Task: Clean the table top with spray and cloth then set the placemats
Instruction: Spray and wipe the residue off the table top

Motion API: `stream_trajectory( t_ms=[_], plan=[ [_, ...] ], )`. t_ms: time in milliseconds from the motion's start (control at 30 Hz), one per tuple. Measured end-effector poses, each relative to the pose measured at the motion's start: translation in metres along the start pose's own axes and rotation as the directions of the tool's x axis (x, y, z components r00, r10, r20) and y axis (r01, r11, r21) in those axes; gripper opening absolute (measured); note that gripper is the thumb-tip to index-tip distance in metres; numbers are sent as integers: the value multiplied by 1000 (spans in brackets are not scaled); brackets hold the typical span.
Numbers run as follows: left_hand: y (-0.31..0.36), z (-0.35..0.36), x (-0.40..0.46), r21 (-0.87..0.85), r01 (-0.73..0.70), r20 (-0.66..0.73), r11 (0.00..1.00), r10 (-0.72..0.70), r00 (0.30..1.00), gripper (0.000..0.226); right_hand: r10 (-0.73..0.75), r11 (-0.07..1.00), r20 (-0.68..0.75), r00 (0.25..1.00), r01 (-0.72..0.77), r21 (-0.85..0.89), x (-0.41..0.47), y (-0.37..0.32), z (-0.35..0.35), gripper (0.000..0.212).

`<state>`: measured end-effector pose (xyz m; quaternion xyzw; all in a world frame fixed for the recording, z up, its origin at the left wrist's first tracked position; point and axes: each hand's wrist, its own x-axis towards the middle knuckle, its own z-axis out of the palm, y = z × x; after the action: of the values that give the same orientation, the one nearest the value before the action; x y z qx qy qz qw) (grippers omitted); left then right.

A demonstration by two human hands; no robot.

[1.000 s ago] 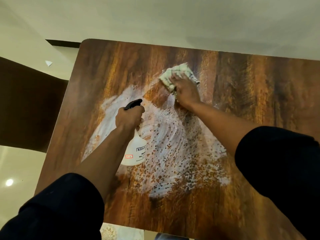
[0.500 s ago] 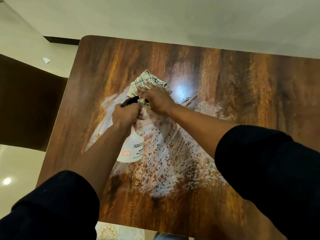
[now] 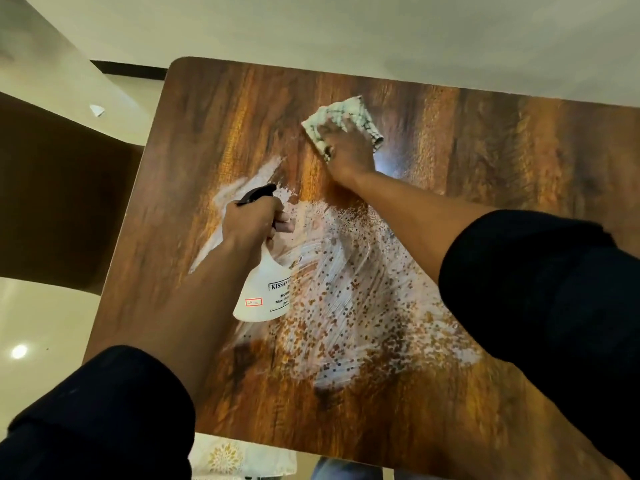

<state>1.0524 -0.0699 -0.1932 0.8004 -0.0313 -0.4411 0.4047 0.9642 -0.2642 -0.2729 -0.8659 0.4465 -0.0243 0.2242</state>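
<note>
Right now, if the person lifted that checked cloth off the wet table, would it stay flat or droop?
It would likely droop: the cloth looks like soft folded fabric, rumpled under the right hand. It is probably damp and a little heavier than dry, since it wipes through the white spray film on the table. It should slide easily there.

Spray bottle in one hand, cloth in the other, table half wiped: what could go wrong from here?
1. The left hand holds the spray bottle low over the wet foam patch; a stray squeeze could re-wet ground already wiped.
2. The right hand works the cloth at the far side, so the near foam may dry into streaks.
3. The foam reaches toward the table left edge and may drip.
</note>
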Motion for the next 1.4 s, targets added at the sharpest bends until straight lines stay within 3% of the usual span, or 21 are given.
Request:
stream_trajectory(
  t_ms=[133,233,333,433,500,633,767,933,1067,1200,1300,1400],
  plan=[
    [-1,-18,-5,-35,11,-27,999,-12,1000,23,-201,979,109,974,194,69,-25,-59,34,52],
    [-7,-29,-8,-47,-16,-92,999,11,996,29,-458,887,191,868,460,37,-47,-91,53,55],
    [-14,-38,-9,-63,-31,-134,998,22,991,29,-561,826,211,800,559,75,-48,-88,52,69],
    [-19,-47,-11,-91,-32,-142,995,19,990,40,-386,923,196,902,376,86,-33,-67,44,69],
    [-23,-48,-11,-97,-39,-150,995,24,988,46,-205,977,89,975,199,71,-24,-44,34,64],
    [-33,-52,-10,-109,-41,-161,993,23,987,52,-110,992,23,994,108,58,-13,-15,18,67],
    [-38,-59,-15,-141,-50,-170,989,26,985,51,-35,999,23,999,35,-23,-14,-38,26,67],
    [-53,-81,-17,-133,6,-249,991,-39,968,37,-242,967,110,964,249,-53,-41,-103,50,68],
    [-61,-93,-26,-133,21,-309,991,-61,949,14,-527,837,218,821,546,-37,-75,-150,92,64],
    [-69,-96,-30,-117,9,-318,993,-46,947,25,-637,739,262,725,671,-58,-98,-150,96,75],
    [-71,-86,-35,-124,8,-306,992,-46,951,15,-572,808,189,798,588,-36,-93,-129,81,84],
    [-71,-71,-41,-136,-7,-249,991,-27,968,20,-357,934,97,929,357,19,-93,-91,66,81]
  ],
)
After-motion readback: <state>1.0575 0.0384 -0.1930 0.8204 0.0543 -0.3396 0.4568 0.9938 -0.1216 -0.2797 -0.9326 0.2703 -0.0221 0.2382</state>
